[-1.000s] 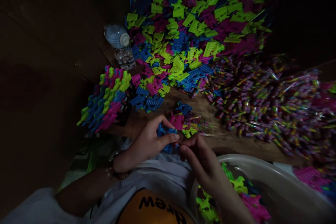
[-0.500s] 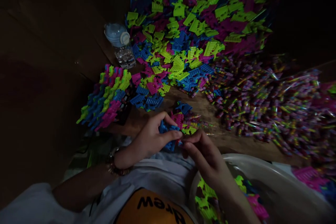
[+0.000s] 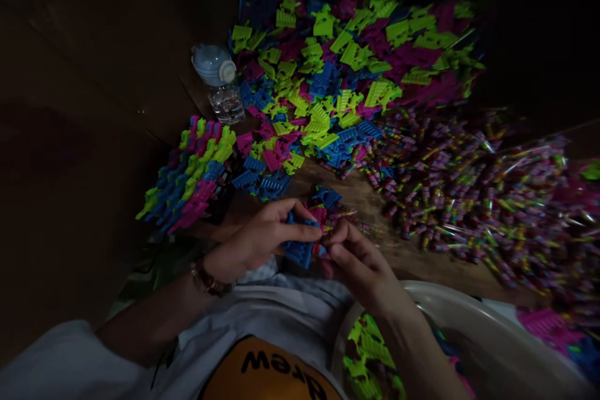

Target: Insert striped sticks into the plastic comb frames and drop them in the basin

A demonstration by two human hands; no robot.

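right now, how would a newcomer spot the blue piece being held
Find the pale basin at lower right. Up and left is the left hand, bracelet at its wrist. The blue piece is held there, unlike the loose blue ones beyond.

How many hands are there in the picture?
2: the left hand holds a blue plastic piece, and the right hand is close beside that piece. The dark edges could hide more.

Held piece [image 3: 299, 254] blue; loose pieces [image 3: 319, 122] lime, magenta, blue; basin [image 3: 445, 291] perhaps off-white.
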